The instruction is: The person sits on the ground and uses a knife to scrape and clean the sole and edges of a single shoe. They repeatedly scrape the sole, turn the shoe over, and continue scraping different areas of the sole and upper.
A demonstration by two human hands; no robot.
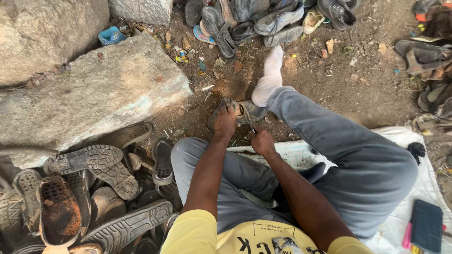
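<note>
A worn grey sandal (249, 113) lies on the dirt just beyond my knees. My left hand (224, 121) presses down on its near end and grips it. Closed around a thin strap or tool that runs up toward the sandal is my right hand (262, 141); which of the two it is I cannot tell. My right leg in grey trousers stretches forward, its white-socked foot (269, 77) on the ground beside the sandal.
Large grey stones (94, 89) fill the left. Old shoe soles (99, 188) are heaped at lower left, more worn shoes (263, 19) at the top, sandals (423, 56) at right. A white sack (414, 197) lies under me with a dark flat case (426, 225) on it.
</note>
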